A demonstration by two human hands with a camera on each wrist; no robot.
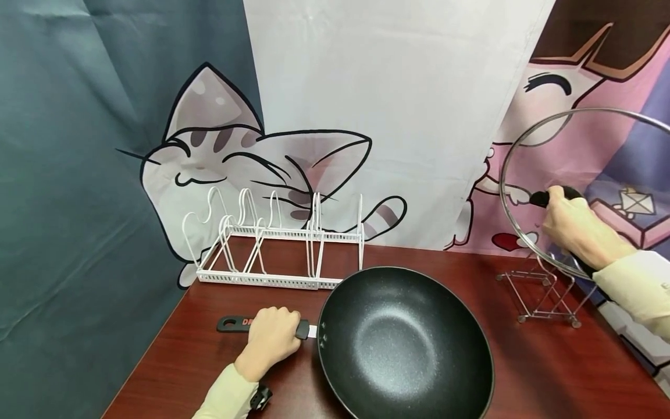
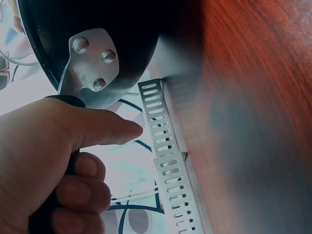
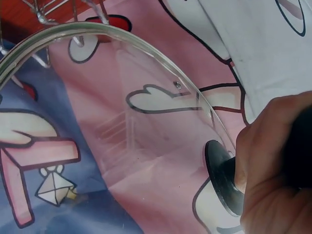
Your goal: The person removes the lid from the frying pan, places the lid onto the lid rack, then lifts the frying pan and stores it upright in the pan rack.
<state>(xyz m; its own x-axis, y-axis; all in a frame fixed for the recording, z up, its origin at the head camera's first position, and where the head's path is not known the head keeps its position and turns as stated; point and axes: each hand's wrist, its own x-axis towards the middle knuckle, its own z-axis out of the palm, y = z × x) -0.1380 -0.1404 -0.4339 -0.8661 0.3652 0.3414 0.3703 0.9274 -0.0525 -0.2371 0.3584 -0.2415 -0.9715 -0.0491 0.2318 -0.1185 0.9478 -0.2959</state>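
Observation:
My left hand (image 1: 273, 336) grips the black handle (image 1: 232, 324) of a wok (image 1: 398, 343) at the front middle of the table. The wok's dark inside faces up, and its riveted bracket (image 2: 95, 61) shows in the left wrist view. Over at the right, my right hand (image 1: 581, 227) holds a clear glass lid (image 1: 510, 169) by its black knob (image 3: 222, 170). The lid is raised and tilted, its rim overlapping a small wire rack (image 1: 546, 311) in the head view. Part of the knob is hidden behind my fingers.
A white rack (image 1: 262, 280) with several upright wire dividers stands behind the wok, along the back of the dark red table (image 1: 523, 372). Cartoon-printed curtains (image 1: 398, 87) hang right behind the table.

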